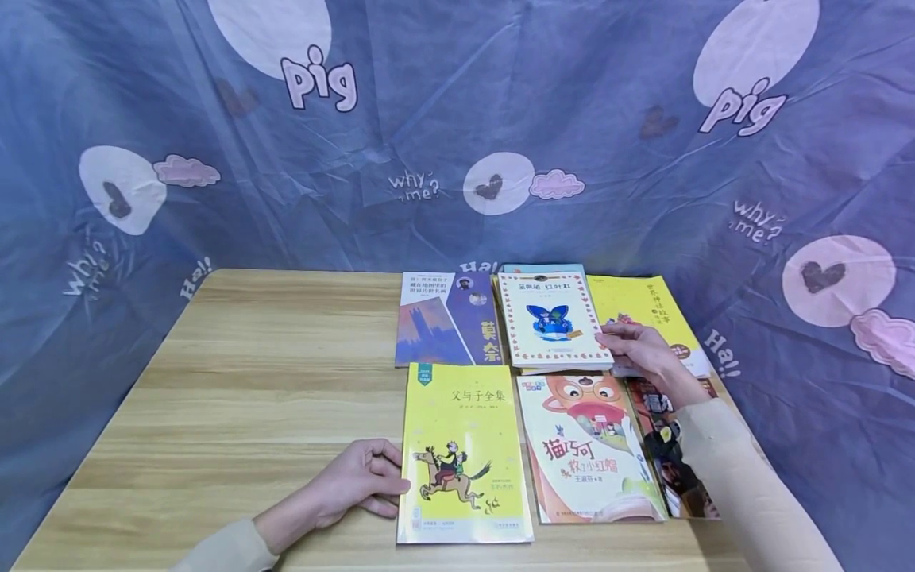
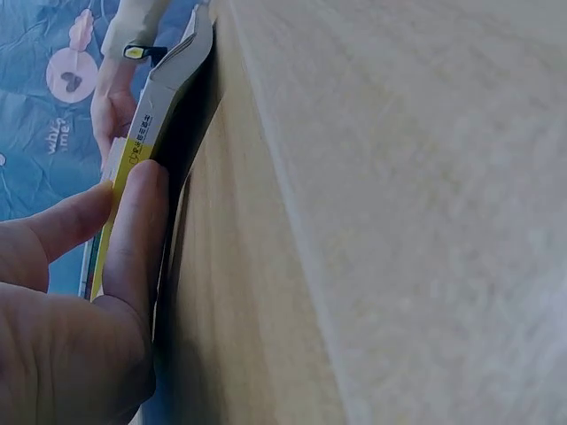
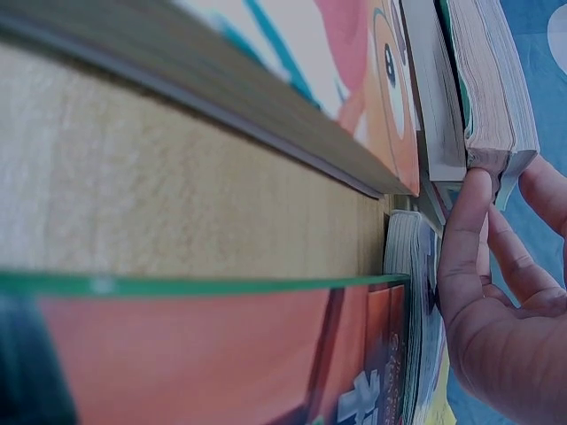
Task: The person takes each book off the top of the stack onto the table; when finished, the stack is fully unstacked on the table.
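Observation:
My left hand point(image 1: 357, 481) pinches the left edge of a yellow book point(image 1: 472, 421) with a horse and riders on its cover. In the left wrist view, the thumb point(image 2: 75, 217) and a finger lie on either side of its spine point(image 2: 140, 133). At the back, my right hand point(image 1: 646, 353) grips the right edge of a white book point(image 1: 554, 322) with a blue butterfly-like picture. That book lies over a light blue one point(image 1: 543, 270). The right wrist view shows thumb and fingers at the corner of its thick page block point(image 3: 492, 97).
Right of the yellow book lies a cat-cover book point(image 1: 593, 453), then a dark book point(image 1: 675, 461) partly under the right sleeve. Behind are a purple and white book point(image 1: 443, 322) and another yellow book point(image 1: 654, 310). A patterned blue cloth point(image 1: 400, 119) hangs around the wooden table point(image 1: 236, 397).

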